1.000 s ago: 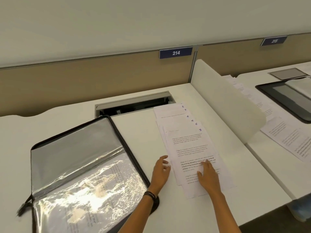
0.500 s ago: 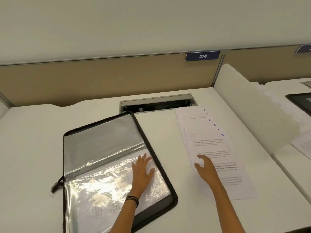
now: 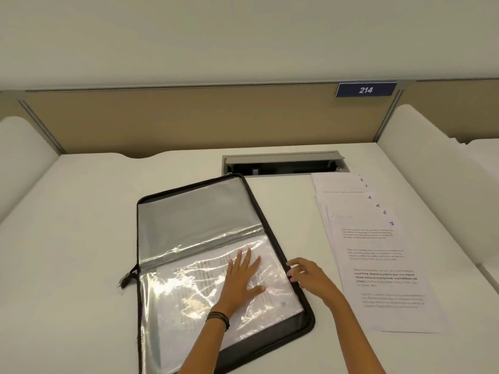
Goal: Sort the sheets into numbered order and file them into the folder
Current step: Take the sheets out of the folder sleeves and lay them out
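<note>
folder [image 3: 273, 236], centre: black zip border, grey and glossy clear inside. sheets [image 3: 378, 265], right: white, black print, blue handwritten numerals. desk [image 3: 81, 238]: white. back panel [image 3: 189, 120], top: tan. number plate [image 3: 366, 89], upper right: dark blue, white digits. wristband [image 3: 218, 318]: dark strands.

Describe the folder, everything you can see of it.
The folder lies open, flat on the white desk, left of the loose sheets. Black rim, rounded corners; grey translucent upper panel, glossy clear sleeve below with printed paper inside. A dark tab sticks out at its left edge. The left hand presses flat on the sleeve; the right hand curls its fingers at the right rim, grip unclear.
</note>
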